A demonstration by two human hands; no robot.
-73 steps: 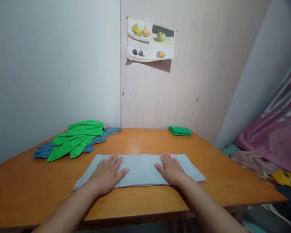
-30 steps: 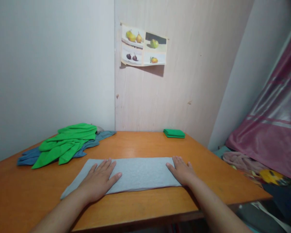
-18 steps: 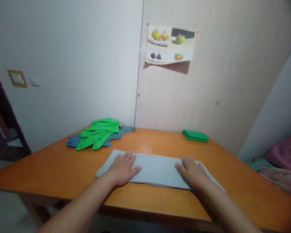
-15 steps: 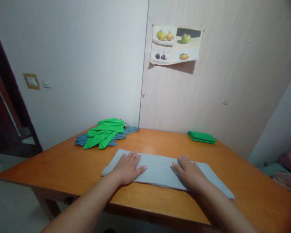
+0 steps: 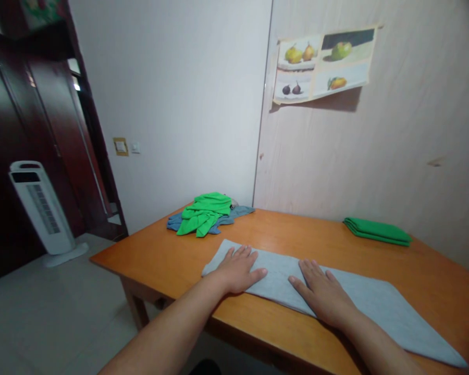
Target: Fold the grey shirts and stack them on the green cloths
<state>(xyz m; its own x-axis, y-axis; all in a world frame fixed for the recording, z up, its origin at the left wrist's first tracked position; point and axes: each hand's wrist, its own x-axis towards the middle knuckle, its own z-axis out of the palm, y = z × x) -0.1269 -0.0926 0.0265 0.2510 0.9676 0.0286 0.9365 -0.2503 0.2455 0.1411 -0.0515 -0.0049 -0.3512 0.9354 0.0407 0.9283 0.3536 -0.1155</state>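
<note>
A folded light grey cloth [image 5: 275,273], long and narrow, lies flat along the near side of the orange-brown wooden table [image 5: 297,229]. My left hand [image 5: 238,271] rests palm down on its left part, fingers spread. Further right, my right hand [image 5: 324,291] also lies flat on the cloth with its fingers stretched out and thumb pointing towards the left hand. Neither hand grips anything. Part of the cloth is hidden under both hands and the right forearm.
A loose heap of clothes, bright green [image 5: 205,211] over blue-grey [image 5: 240,211], lies at the table's back left. A folded green cloth [image 5: 377,232] sits at the back right. A white tower fan [image 5: 42,208] stands on the floor. Fruit pictures [image 5: 324,65] hang on the wall.
The view has turned left, bringing the fan and door into sight. My right hand has slid a little towards my left hand on the grey cloth. Both hands remain flat.
</note>
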